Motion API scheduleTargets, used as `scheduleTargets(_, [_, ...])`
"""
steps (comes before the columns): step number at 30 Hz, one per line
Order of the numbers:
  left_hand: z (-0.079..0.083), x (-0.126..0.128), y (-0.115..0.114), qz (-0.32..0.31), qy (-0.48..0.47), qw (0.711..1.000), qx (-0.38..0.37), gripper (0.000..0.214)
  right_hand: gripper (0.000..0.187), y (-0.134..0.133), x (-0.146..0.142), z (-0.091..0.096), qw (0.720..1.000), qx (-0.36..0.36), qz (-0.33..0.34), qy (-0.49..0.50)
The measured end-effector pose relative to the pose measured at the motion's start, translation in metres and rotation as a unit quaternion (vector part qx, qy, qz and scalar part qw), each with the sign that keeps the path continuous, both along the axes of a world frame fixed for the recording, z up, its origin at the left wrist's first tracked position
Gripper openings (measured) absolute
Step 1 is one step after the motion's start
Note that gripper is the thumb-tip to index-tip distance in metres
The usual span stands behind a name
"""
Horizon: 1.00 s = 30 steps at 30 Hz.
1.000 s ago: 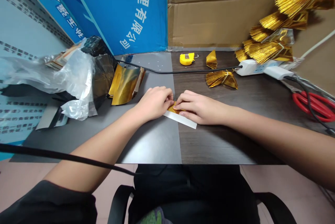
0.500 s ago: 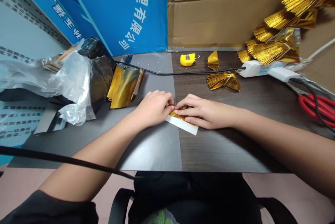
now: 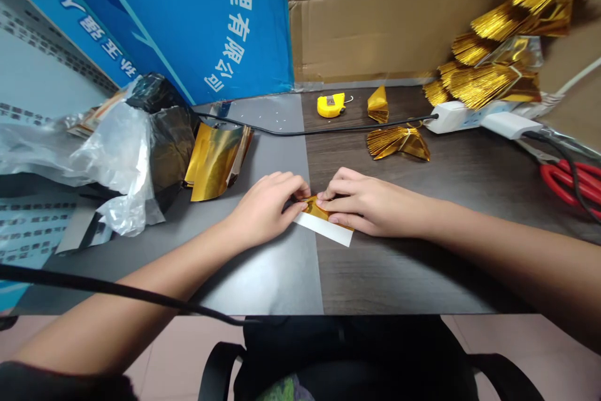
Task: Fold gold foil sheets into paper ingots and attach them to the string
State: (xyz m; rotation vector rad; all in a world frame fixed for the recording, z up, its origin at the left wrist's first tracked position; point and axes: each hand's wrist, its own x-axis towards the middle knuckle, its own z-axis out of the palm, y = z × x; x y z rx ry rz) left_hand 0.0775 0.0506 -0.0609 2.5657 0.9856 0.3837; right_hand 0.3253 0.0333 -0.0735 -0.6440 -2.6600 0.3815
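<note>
Gold foil paper (image 3: 320, 209) with a white strip (image 3: 323, 229) lies on the desk (image 3: 385, 279), between the hands. Left hand (image 3: 265, 208): thumb and bent forefinger at its left end; whether pinching, I cannot tell. Right hand (image 3: 375, 206): fingers slightly spread, tips on the foil; any pinch is unclear. Probably light, slick, easily creased; best held by the edges.

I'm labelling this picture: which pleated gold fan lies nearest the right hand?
The tied fan on the near side of the black cable; the smaller gold piece lies beyond it; other fans are piled by the power strip.
</note>
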Motion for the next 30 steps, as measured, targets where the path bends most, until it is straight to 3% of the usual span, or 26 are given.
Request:
scheduleTargets(5, [-0.013,-0.013,-0.003,-0.022,-0.072,0.995,0.07,0.011,0.031,0.0,0.0,0.001,0.999,0.035,-0.014,-0.035])
scheduleTargets(11, [-0.011,-0.017,0.0,-0.077,-0.105,0.986,0.1,0.017,0.034,0.001,0.002,0.002,0.996,0.052,-0.018,-0.068])
scheduleTargets(17, [-0.008,-0.025,0.004,-0.128,-0.092,0.981,0.111,0.022,0.036,-0.002,0.0,0.004,0.994,0.082,-0.014,-0.073])
scheduleTargets(30, [-0.011,-0.029,0.0,-0.154,-0.018,0.971,0.18,0.034,0.038,-0.005,0.0,0.002,0.986,0.144,-0.024,-0.082])
